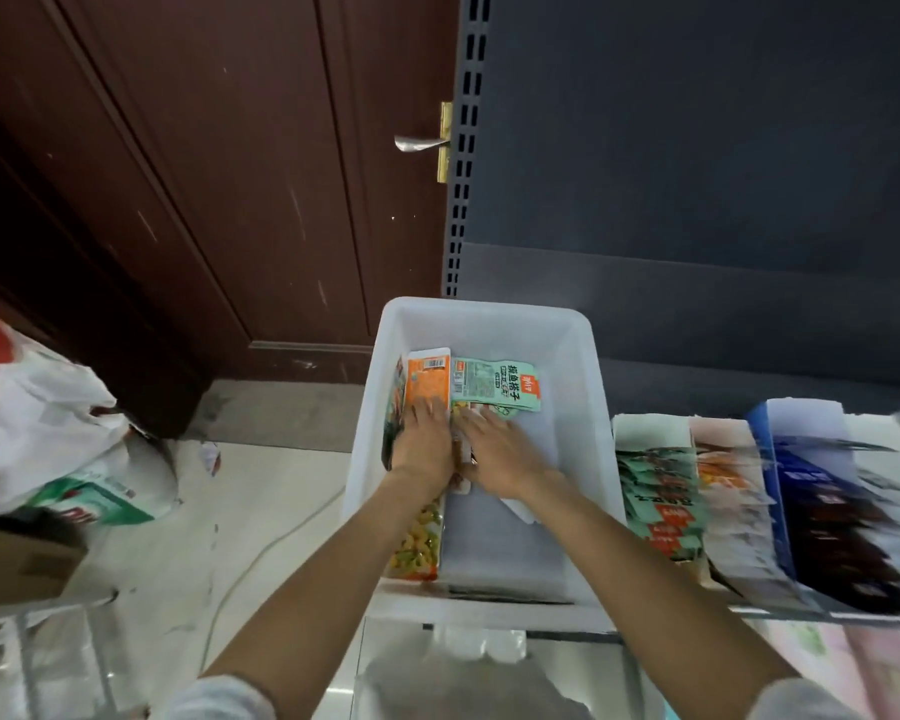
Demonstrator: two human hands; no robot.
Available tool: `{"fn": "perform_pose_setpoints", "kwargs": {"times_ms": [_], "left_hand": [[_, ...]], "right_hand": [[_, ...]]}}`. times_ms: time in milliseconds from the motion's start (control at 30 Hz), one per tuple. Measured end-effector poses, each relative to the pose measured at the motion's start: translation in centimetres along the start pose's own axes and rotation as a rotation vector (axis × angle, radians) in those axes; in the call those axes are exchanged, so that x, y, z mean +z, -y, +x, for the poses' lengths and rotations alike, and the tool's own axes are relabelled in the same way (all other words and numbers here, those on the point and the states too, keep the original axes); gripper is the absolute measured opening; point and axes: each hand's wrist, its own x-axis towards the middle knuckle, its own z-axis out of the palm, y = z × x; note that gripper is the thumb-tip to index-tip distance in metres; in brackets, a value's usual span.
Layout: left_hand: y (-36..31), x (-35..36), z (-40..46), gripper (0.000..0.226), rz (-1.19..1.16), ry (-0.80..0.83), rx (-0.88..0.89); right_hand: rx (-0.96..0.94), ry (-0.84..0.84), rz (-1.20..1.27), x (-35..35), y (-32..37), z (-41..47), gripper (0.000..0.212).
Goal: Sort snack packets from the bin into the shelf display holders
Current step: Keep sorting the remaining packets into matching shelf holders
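A white plastic bin (577, 387) stands on the shelf in front of me. Inside lie an orange packet (427, 379), a mint-green packet (494, 389) and a yellow snack packet (417, 543) along the left wall. Both hands reach into the bin. My left hand (422, 444) lies flat, fingers spread, on the lower end of the orange packet. My right hand (499, 452) rests with straight fingers on the lower edge of the mint-green packet. More packets are hidden under the hands. To the right, cardboard display holders (661, 491) hold green, orange and dark packets, blurred.
A brown door with a metal handle (416, 143) is behind on the left. The dark shelf back panel (697, 148) rises behind the bin. White plastic bags (47, 439) and a cardboard box (16, 563) sit on the floor at left. A cable (250, 563) runs across the tiles.
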Motion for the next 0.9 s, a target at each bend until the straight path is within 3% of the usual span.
{"fn": "perform_pose_setpoints", "kwargs": {"times_ms": [133,200,267,400,500,600,667,733,800,900], "left_hand": [[0.3,-0.5,-0.1,0.05,0.02,-0.064,0.076],[0.5,-1.5,-0.6,0.031,-0.117,-0.133,0.099],[0.9,-2.7,-1.4,0.028,-0.298,-0.203,0.094],[2.5,-5.6,-3.7,0.025,-0.612,-0.409,0.193],[2.7,-8.2,-5.3,0.015,-0.892,-0.326,0.329],[1.3,-10.1,-6.3,0.015,-1.115,-0.344,0.376],[0.1,-10.4,-6.7,0.034,-1.285,-0.255,0.39],[-1.4,-9.9,-7.0,0.043,-1.307,-0.078,0.402],[-3.1,-8.7,-7.3,0.03,-1.268,0.021,0.45],[-6.3,-7.9,-7.6,0.023,-1.119,-0.063,0.542]], "right_hand": [[0.023,-0.066,0.13,0.7,-0.8,0.0,0.065],[0.041,-0.145,0.187,0.2,-0.9,-0.4,0.047],[0.097,-0.267,0.327,-0.3,-0.8,-1.2,0.038],[0.068,-0.511,0.518,-2.5,-0.2,-3.7,0.056],[-0.066,-0.476,0.614,-5.8,0.9,-6.0,0.069],[-0.082,-0.454,0.708,-8.2,1.1,-7.9,0.053],[-0.07,-0.531,0.879,-8.9,0.8,-9.5,0.041],[-0.044,-0.628,1.084,-9.1,0.1,-11.5,0.039],[0.005,-0.712,1.153,-9.5,-1.1,-13.9,0.041],[0.061,-0.815,1.014,-10.2,-4.3,-18.6,0.044]]}}
